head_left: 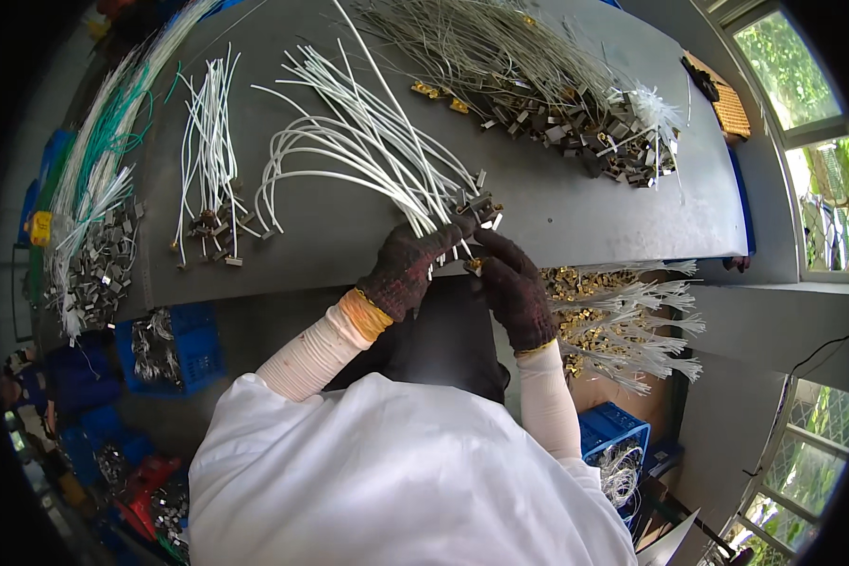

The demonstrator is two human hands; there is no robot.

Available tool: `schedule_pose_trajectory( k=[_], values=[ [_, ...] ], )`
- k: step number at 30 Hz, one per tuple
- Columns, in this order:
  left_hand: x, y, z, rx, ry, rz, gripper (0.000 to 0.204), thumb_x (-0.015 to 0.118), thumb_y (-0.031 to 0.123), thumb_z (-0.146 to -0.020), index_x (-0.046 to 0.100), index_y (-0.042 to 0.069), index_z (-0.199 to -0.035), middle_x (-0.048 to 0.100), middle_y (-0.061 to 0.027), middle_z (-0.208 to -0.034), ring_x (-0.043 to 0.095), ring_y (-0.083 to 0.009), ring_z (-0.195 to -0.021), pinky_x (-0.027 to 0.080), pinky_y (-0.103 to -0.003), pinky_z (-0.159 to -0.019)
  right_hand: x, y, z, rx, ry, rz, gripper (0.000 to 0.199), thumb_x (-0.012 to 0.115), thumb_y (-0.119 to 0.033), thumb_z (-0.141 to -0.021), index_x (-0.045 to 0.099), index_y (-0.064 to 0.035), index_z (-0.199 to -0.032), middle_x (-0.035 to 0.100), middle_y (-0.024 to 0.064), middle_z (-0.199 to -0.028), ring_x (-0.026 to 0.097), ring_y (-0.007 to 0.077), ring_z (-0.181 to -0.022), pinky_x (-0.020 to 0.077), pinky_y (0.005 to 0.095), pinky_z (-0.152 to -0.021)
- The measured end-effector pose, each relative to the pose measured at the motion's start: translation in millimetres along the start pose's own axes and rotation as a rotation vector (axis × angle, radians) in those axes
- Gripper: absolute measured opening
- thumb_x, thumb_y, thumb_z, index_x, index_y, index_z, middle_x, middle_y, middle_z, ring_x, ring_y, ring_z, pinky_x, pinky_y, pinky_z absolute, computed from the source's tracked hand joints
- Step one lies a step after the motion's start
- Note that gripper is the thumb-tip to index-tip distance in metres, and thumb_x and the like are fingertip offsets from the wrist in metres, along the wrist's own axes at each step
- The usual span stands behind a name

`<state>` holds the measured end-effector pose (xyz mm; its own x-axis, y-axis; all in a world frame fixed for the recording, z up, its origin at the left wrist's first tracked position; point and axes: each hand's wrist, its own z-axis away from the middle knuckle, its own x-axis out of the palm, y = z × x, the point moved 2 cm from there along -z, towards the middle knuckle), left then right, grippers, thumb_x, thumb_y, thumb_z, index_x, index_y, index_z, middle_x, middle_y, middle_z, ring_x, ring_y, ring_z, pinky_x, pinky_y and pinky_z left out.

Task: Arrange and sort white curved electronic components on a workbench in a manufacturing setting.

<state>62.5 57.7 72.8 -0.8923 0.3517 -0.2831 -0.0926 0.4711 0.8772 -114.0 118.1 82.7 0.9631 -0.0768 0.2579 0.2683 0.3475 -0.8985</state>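
Observation:
My left hand [407, 267], in a dark knit glove with a yellow cuff, is closed round a bundle of white cables [363, 141]. Their long ends fan out over the grey table [311, 267], while small metal blocks [476, 203] cluster at the gripped ends. Close against it, my right hand [517, 297], gloved alike, has its fingers bent together at a small brass-coloured piece [474, 266] by the cable ends. How firmly the right fingertips hold that piece is partly hidden.
Another white cable bunch [212, 141] lies left. A large pile of grey wires [509, 57] with metal blocks spreads at the far right. White and green wires [99, 160] line the left edge. Below the table are brass-tipped bundles [623, 321] and blue crates [613, 426].

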Motion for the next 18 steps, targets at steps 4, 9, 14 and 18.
schedule_pose_trajectory(
  k=[4,9,14,18],
  values=[
    [-13.0,5.6,-6.4,-0.136,0.056,0.131,0.044,0.05,-0.002,-0.089,0.061,0.008,-0.13,0.065,-0.0145,-0.123,0.063,-0.0289,-0.111,0.05,-0.037,-0.096,22.3,-1.5,-24.0,0.023,-0.074,-0.167,0.043,0.057,-0.02,-0.094,0.053,-0.0015,-0.134,0.065,0.0069,-0.103,0.06,0.0135,-0.074,0.0486,0.0268,-0.065],
    [-43.7,-36.8,-16.1,-0.516,0.008,0.118,0.043,0.056,-0.001,-0.084,0.063,0.007,-0.126,0.067,-0.0149,-0.115,0.066,-0.0302,-0.102,0.053,-0.039,-0.087,33.7,-13.2,-52.5,-0.012,-0.043,-0.058,0.042,0.057,-0.019,-0.096,0.053,-0.0009,-0.134,0.064,0.0067,-0.098,0.061,0.0126,-0.076,0.0487,0.0265,-0.065],
    [-80.0,-63.0,-11.3,0.007,0.018,-0.71,0.029,0.066,0.015,-0.09,0.065,0.003,-0.116,0.069,-0.0114,-0.098,0.067,-0.0231,-0.082,0.053,-0.034,-0.073,-11.2,-41.1,-145.6,-0.745,0.304,1.22,0.036,0.059,-0.017,-0.093,0.057,-0.0073,-0.127,0.067,0.0178,-0.102,0.067,0.0307,-0.08,0.0526,0.0397,-0.07],
    [-74.5,-50.0,-24.3,-0.661,0.104,0.26,0.026,0.062,0.028,-0.095,0.068,0.003,-0.098,0.07,-0.0089,-0.08,0.067,-0.0191,-0.071,0.051,-0.032,-0.065,-7.8,-54.7,-214.4,-0.485,0.274,1.521,0.032,0.056,-0.019,-0.092,0.057,-0.0082,-0.122,0.065,0.0239,-0.107,0.065,0.0438,-0.09,0.0523,0.0491,-0.076]
  ],
)
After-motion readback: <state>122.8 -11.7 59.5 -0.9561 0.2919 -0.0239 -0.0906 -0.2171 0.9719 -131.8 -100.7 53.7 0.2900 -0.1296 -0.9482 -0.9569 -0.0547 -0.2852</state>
